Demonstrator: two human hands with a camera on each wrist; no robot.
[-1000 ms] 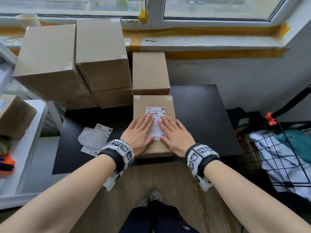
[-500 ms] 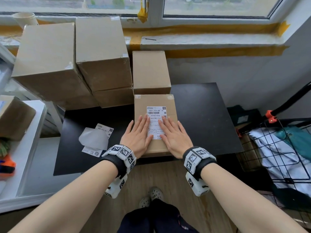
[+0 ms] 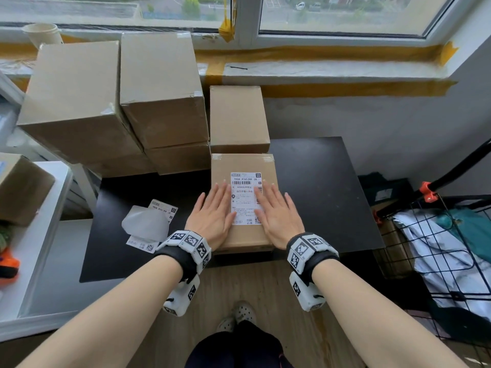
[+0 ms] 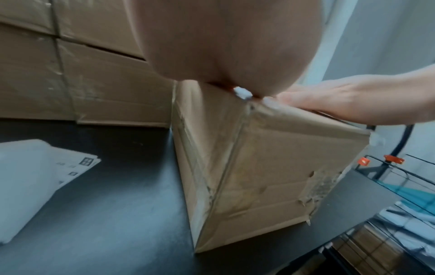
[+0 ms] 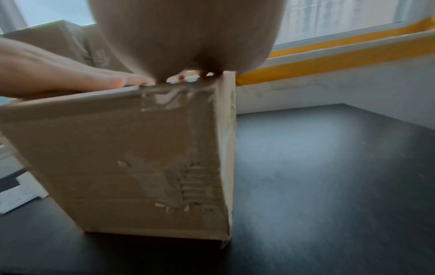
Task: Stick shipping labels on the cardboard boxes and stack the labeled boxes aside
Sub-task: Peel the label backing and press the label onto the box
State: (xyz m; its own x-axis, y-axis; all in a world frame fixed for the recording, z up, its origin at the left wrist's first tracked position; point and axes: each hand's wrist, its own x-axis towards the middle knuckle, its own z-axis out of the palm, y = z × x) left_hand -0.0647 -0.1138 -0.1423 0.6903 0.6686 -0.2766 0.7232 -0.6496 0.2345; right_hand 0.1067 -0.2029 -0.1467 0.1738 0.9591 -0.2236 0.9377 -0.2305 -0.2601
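A small cardboard box (image 3: 243, 163) stands at the front middle of the black table (image 3: 318, 181), with a white shipping label (image 3: 245, 193) stuck on its top. My left hand (image 3: 212, 211) lies flat on the box top along the label's left edge, fingers straight. My right hand (image 3: 277, 211) lies flat along the label's right edge, covering part of it. In the left wrist view the box side (image 4: 259, 167) shows below my palm, and my right hand (image 4: 341, 104) rests on top. The right wrist view shows the taped box front (image 5: 141, 158).
Another small box (image 3: 237, 118) stands just behind. Large boxes (image 3: 159, 86) are stacked at the back left. Loose labels and backing paper (image 3: 148, 224) lie on the table at the left. A white shelf (image 3: 34, 235) stands left, a wire basket (image 3: 446, 248) right.
Both hands have slid apart and toward me over the label, uncovering more of its middle and top. The box has stayed in place.
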